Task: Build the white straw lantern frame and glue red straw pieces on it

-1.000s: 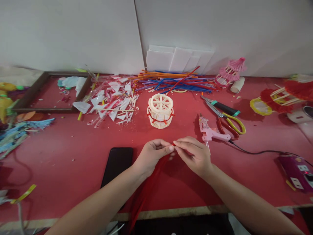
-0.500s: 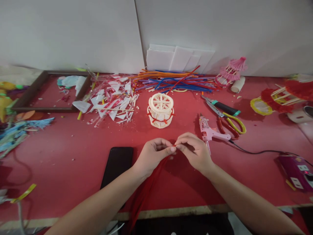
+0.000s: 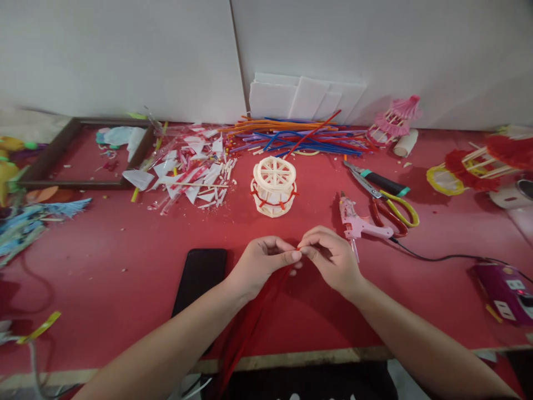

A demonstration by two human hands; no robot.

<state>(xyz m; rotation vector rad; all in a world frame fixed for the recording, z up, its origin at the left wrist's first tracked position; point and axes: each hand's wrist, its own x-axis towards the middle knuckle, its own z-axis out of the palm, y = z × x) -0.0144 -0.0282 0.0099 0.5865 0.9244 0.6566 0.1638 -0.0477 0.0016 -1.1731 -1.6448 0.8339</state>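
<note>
Both of my hands meet at the fingertips above the red table, near its front. My left hand pinches the upper end of a red strip, which hangs down past the table edge. My right hand pinches the same end between thumb and fingers; the tiny part between the fingertips is mostly hidden. Just beyond the hands stands a round cream-coloured frame with a spoked top and a red band around its middle. A pink glue gun lies right of my right hand.
A black phone lies beside my left forearm. Pliers and a cutter lie to the right, coloured sticks and paper scraps further back. A purple power box sits at the far right, its cord crossing the table.
</note>
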